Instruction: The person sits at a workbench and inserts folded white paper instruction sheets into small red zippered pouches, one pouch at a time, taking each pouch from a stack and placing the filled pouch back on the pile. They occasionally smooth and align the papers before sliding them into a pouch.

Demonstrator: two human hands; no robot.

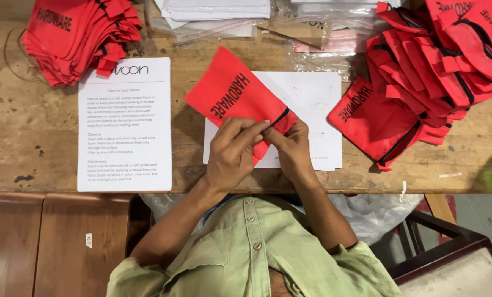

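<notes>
the hands (pixel 259 148) cover the pouch's (pixel 229 91) near end and part of the white sheet (pixel 317 110). both red piles (pixel 75 38) run off the top edge.

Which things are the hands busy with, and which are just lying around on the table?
In use:
- red cloth pouch, pinched at its black-cord end by left hand and right hand
- white sheet under it

Lying about:
- printed paper
- red pouch piles, left and right
- plastic bags
</notes>
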